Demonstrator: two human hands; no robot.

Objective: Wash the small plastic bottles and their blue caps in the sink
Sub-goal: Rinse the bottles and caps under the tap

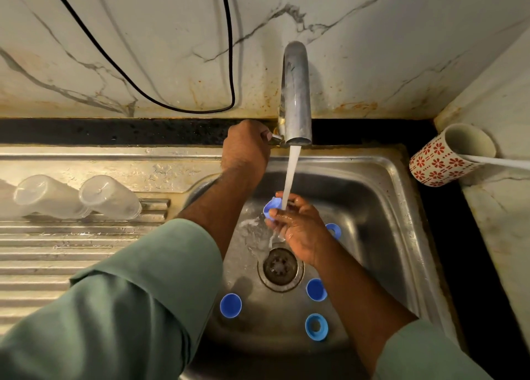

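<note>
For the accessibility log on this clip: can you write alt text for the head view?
The right hand holds a blue cap under water running from the tap, while the left hand grips the tap handle. Four more blue caps lie in the steel sink, and clear plastic bottles lie on the drainboard to the left.
</note>
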